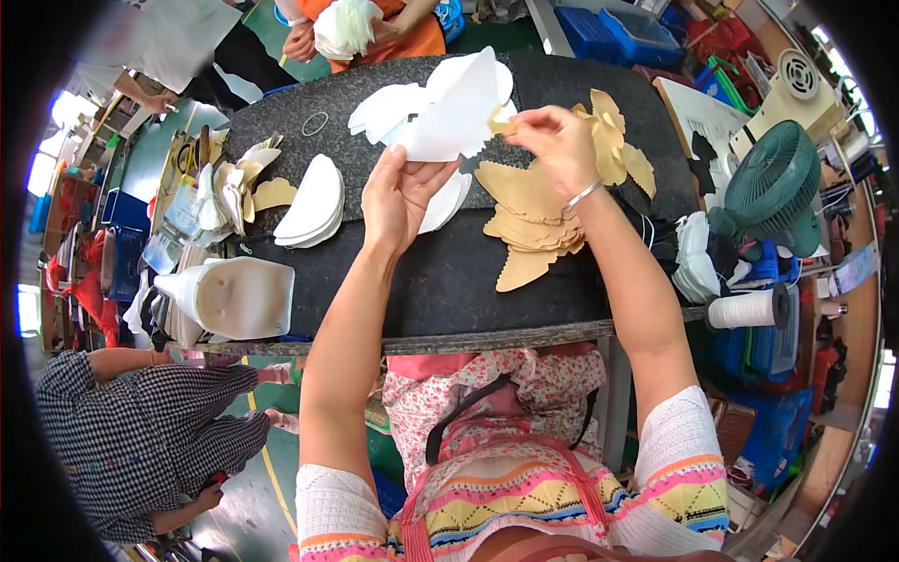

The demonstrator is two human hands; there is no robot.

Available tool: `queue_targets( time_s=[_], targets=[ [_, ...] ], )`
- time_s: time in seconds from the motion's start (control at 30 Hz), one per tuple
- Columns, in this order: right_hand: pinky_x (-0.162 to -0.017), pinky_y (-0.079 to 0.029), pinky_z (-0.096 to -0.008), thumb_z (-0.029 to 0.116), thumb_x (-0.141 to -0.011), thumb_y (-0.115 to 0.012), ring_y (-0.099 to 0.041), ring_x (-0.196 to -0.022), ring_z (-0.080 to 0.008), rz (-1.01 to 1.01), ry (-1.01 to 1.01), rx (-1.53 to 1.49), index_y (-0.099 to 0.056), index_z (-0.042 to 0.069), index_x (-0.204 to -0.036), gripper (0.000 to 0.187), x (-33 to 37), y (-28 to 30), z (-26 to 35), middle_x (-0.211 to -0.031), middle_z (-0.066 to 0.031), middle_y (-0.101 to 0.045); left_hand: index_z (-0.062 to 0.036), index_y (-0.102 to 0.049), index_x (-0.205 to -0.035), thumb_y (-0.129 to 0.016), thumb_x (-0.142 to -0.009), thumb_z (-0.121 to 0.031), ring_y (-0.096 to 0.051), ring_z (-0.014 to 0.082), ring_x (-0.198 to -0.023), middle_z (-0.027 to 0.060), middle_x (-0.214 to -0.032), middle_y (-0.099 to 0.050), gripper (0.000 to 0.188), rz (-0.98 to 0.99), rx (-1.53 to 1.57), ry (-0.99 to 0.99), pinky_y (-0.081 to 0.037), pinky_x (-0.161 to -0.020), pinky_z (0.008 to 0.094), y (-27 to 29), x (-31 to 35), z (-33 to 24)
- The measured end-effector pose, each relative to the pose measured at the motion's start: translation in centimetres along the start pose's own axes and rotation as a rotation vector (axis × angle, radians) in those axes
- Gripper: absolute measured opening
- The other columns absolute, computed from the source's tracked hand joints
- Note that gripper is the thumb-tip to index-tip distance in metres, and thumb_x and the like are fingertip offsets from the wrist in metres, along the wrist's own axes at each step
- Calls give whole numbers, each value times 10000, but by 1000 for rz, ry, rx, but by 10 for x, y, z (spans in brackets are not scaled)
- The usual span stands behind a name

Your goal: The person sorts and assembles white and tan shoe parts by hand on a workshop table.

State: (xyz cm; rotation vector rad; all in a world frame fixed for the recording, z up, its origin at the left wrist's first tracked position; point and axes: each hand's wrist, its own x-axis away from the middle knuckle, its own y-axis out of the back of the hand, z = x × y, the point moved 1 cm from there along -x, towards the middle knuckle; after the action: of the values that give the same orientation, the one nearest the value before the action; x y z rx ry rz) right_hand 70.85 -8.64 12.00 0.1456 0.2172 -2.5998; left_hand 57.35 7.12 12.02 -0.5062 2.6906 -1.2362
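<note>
My left hand [405, 195] holds a white cut piece [454, 120] with a toothed edge, thumb on top and fingers beneath. To the right of that piece, my right hand [554, 145] pinches a small tan piece [500, 123] between thumb and fingertips. Just below my right hand lies a stack of tan pieces with notched edges [532, 220], and more tan pieces [611, 145] spread out beyond my wrist. White pieces [384, 110] lie behind the held one. A few others [448, 204] rest on the table by my left wrist.
A stack of white half-round pieces [314, 204] and a translucent plastic container [245, 298] stand on the left of the dark table [421, 309]. A green fan [773, 183] and a white thread spool [749, 307] are at the right. Across the table, a person's hands hold white material [346, 28].
</note>
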Motion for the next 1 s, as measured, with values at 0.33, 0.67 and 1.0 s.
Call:
queue_targets(
  time_s=[0.33, 0.67, 1.0],
  targets=[
    [-884, -337, -417, 55, -620, -680, -537, -848, -280, -199, 156, 1696, -639, 49, -770, 155, -11, 56, -13, -836, -127, -589, -5, -422, -1080, -295, -964, -219, -569, 290, -938, 141, -1036, -529, 274, -67, -100, -43, -454, -896, 451, 5, 0, 3],
    [-553, -448, -282, 19, -691, -658, -542, -637, -183, 225, 617, 536, -498, 19, -784, 185, 16, -53, 20, -753, -85, -497, 10, -426, -1169, -416, -915, -234, -488, 228, -1104, 107, -1142, -509, 352, 413, -286, 246, -395, -937, 388, -10, 12, -38],
    [-560, -533, -264, 57, -817, -603, -600, -647, -124, 304, -155, -34, -496, -8, -762, 137, 3, -80, -41, -727, -80, -590, -15, -541, -848, -637, -825, -280, -573, 106, -741, 46, -807, -560, 283, -313, -797, 289, -490, -701, 215, 99, 6, -54]
  ],
)
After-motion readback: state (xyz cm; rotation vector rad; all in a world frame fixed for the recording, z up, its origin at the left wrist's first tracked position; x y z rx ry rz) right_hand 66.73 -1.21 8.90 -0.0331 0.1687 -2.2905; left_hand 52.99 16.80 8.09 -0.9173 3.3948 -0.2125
